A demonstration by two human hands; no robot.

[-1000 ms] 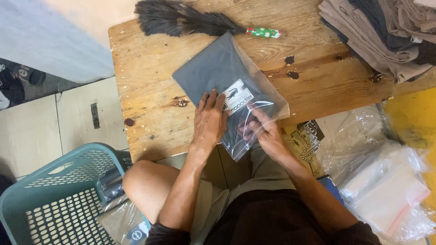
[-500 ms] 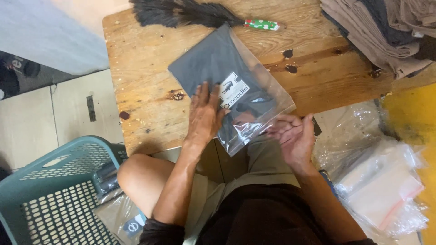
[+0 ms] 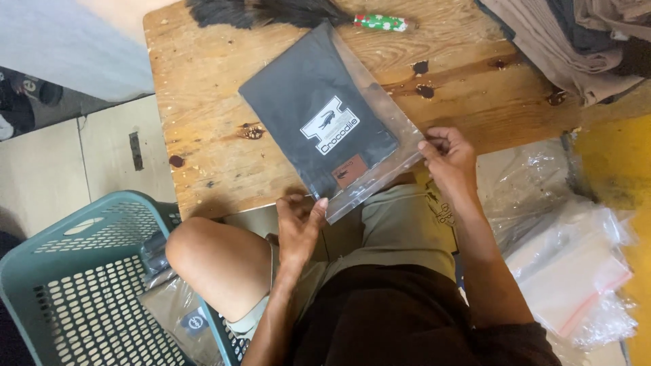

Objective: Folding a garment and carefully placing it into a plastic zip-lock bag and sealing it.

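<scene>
Now both hands' fingers pinch bagged shirt (image 3: 325, 125) corners, left hand (image 3: 300, 224), right hand (image 3: 447, 156); table (image 3: 203, 102) edge

The folded garment (image 3: 315, 112) inside the clear plastic bag (image 3: 380, 129) is dark grey, with a white-and-black patch and a small brown tag. The wooden table (image 3: 203, 81) is honey-brown with dark knots. At the far edge lies a black feather duster (image 3: 271, 11) whose handle is green with red and white specks. The basket (image 3: 81, 285) at near left is teal.
</scene>
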